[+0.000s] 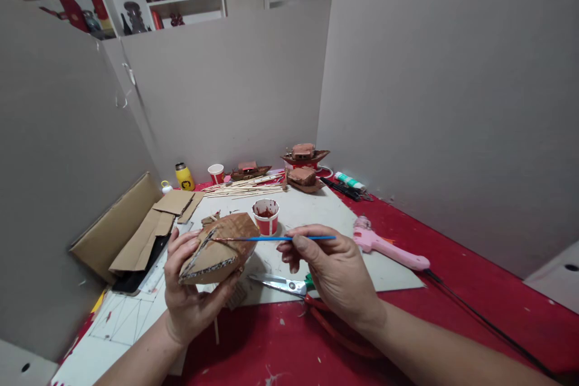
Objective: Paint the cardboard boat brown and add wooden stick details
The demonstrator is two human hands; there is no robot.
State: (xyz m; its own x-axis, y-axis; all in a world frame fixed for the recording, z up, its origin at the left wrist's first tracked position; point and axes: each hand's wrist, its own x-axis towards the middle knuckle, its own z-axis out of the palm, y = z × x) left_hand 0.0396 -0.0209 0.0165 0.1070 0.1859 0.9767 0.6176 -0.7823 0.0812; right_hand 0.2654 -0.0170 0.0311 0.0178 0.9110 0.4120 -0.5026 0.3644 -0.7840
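My left hand (190, 289) grips a cardboard boat hull (217, 247) from below, holding it above the table with its pointed end toward me. My right hand (330, 268) pinches a thin blue paintbrush (280, 239) whose tip touches the hull's top surface. Just behind the hull stands a small red and white paper cup of brown paint (266, 216).
Scissors (283, 283) lie on the grey mat (384, 265) under my hands, and a pink glue gun (389, 245) with its cable lies to the right. Cardboard pieces (149, 229), wooden sticks (244, 188), painted boat models (304, 157), a yellow bottle (184, 177) and grey partition walls surround the red table.
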